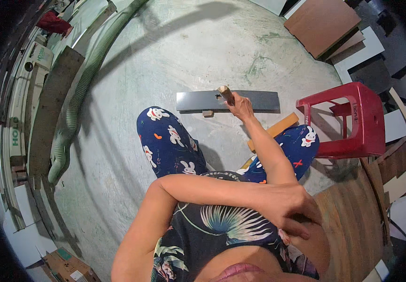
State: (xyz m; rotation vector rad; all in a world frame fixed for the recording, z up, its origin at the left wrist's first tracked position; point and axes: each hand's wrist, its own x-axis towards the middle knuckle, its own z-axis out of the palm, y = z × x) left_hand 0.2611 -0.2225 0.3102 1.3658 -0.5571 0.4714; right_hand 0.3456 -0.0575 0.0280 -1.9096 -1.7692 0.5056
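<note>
My right hand [241, 107] is closed round a wooden handle [226, 95], whose blunt end points up. Whatever is at its lower end is hidden by the hand. Beneath the handle lies a long, narrow dark grey board [193, 101] with a ragged dark mark or hole beside the handle. A small wood block [207, 113] peeks out at the board's near edge. My left hand [294, 209] is drawn across my chest and rests against my right upper arm, its fingers bent and apart, holding nothing.
A red plastic stool [370, 120] stands at right, beside a yellowish wooden bar [283, 126] near my knee. Brown and white panels [323, 26] are stacked at far right. On the left run a green ribbed hose [78, 94] and a long plank [55, 113]. A cardboard box [69, 268] sits lower left.
</note>
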